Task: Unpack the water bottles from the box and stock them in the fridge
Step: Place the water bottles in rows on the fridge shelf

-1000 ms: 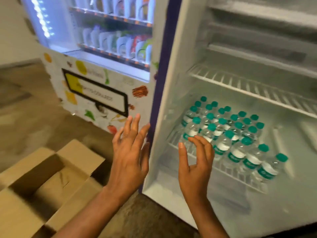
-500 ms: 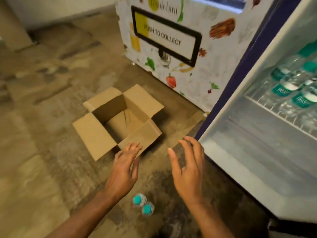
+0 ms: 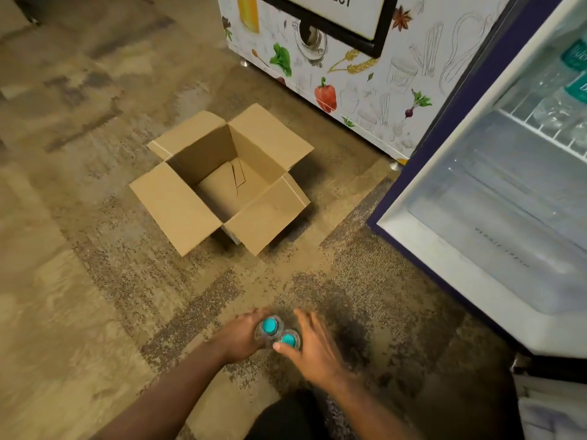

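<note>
The left hand (image 3: 239,339) curls round the left bottle (image 3: 270,325), fingers wrapped to its far side and palm against its near wall; that reads as a grasp on the body just under the teal cap. The right hand (image 3: 317,350) sets its thumb against the shoulder of the right bottle (image 3: 288,339) while its fingers reach past the far side; whether they have closed on it I cannot tell, since the hand hides the bottle's body.

Both bottles stand upright on the carpet (image 3: 127,281), touching or nearly so, right in front of the person and well apart from the box (image 3: 178,211). The box sits open with all four flaps spread; its visible bottom shows bare cardboard. These two look like the last to be stocked.

To do the pick well, each hand should take its own bottle low enough on the body that thin plastic does not buckle, then lift straight up so neither knocks the other over. The fridge (image 3: 476,185) stands open to the right; its wire shelf (image 3: 540,131) already carries stocked bottles (image 3: 559,112), so the pair should go in upright at the free front edge, bases flat across the wires. The vending machine (image 3: 349,74) beside the fridge plays no part.
</note>
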